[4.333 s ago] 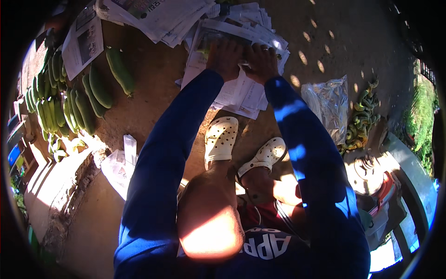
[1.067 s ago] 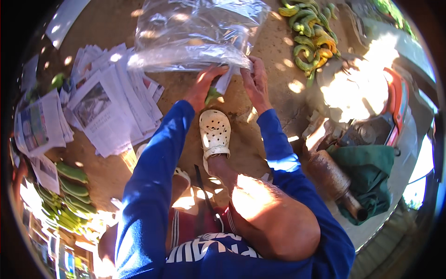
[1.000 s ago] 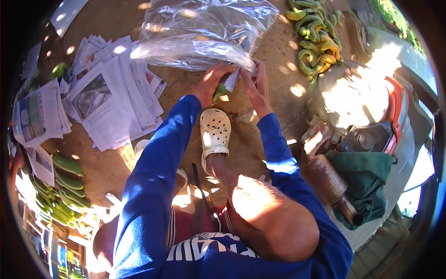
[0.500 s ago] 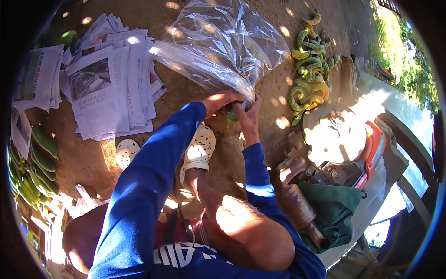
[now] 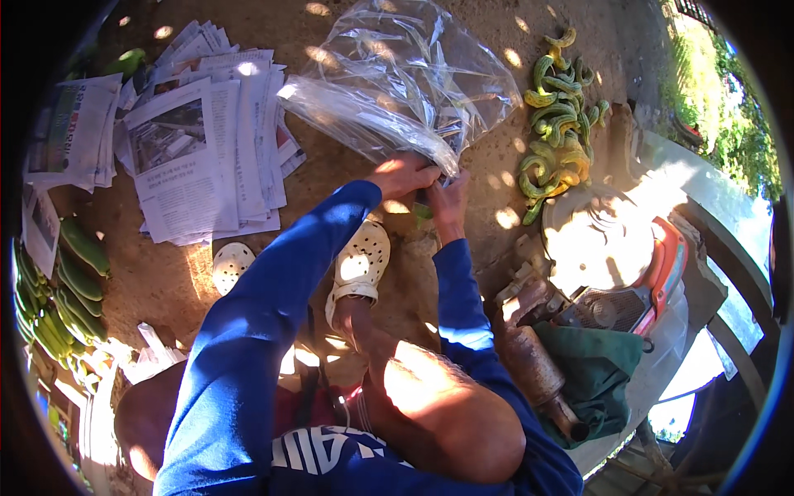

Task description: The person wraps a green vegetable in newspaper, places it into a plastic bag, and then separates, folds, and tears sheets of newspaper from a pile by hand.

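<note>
Hands [image 5: 402, 175] close tog., both tight on nr. corner of clr. plastic [image 5: 475, 83], arms [image 5: 269, 310] fwd.

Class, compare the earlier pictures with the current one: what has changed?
The left hand and right hand have left the newspapers and moved rightward to the clear plastic sheet, now gripping its near end; they have also drawn closer together. The view has turned right. Still lying on the ground: the curled vegetables and long green vegetables.
</note>
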A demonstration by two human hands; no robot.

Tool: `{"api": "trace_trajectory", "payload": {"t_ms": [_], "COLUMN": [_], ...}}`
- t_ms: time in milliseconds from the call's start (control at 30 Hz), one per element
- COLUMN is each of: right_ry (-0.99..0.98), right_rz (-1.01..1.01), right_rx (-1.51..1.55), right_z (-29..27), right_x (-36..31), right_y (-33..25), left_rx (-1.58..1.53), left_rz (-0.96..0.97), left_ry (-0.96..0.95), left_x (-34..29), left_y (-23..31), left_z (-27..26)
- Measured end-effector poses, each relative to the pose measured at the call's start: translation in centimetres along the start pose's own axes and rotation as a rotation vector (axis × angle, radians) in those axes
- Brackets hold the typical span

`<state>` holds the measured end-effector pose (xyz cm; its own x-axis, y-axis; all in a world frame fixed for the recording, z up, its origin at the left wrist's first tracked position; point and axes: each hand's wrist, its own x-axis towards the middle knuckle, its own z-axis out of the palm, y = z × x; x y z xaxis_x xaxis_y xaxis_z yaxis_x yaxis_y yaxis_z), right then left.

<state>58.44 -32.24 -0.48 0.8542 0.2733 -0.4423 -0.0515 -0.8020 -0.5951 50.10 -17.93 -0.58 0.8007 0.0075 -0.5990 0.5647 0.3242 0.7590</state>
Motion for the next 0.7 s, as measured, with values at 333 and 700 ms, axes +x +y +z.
{"api": "trace_trajectory", "payload": {"t_ms": [333,700], "right_ry": [0.156,0.222], "right_rz": [-0.067,-0.118], "right_rx": [-0.082,0.264], "right_z": [0.0,0.8], "right_x": [-0.3,3.7], "right_y": [0.8,6.0], "left_rx": [1.039,0.941], "left_rz": [0.607,0.676], "left_ry": [0.754,0.841], "left_x": [-2.6,-9.1], "left_y": [-0.4,-4.1], "left_z": [-11.0,-10.9]}}
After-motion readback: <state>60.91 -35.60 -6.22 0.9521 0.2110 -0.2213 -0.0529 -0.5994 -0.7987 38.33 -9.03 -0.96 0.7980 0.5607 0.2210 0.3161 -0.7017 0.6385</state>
